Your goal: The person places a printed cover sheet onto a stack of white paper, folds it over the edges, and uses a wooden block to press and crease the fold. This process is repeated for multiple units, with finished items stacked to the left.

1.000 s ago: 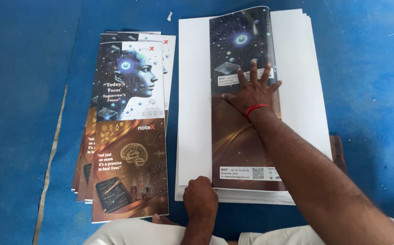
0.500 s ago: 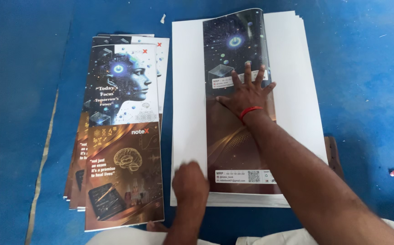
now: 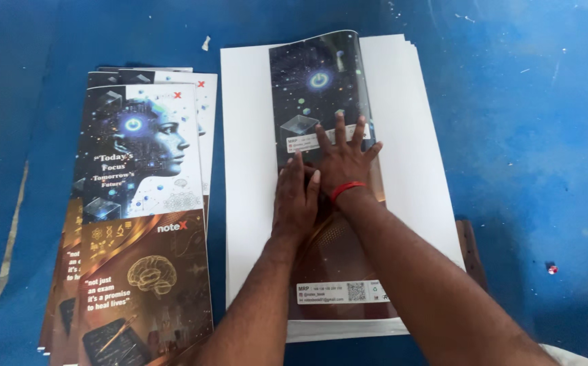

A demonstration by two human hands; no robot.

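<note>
Blue floor [image 3: 544,135]: I see everything lying on it.
Left hand [image 3: 296,203]: flat, fingers together, pressing the cover's left edge, holding nothing.
Right hand [image 3: 342,159]: fingers spread, flat on the cover, just beyond my left hand.
Cover [image 3: 321,88]: long axis runs away from me, atop white sheets [image 3: 246,169].
Stack [image 3: 141,224]: printed covers, left.

free: blue floor [image 3: 524,135] right | blocked: cover pile [image 3: 138,224] (left)
</note>
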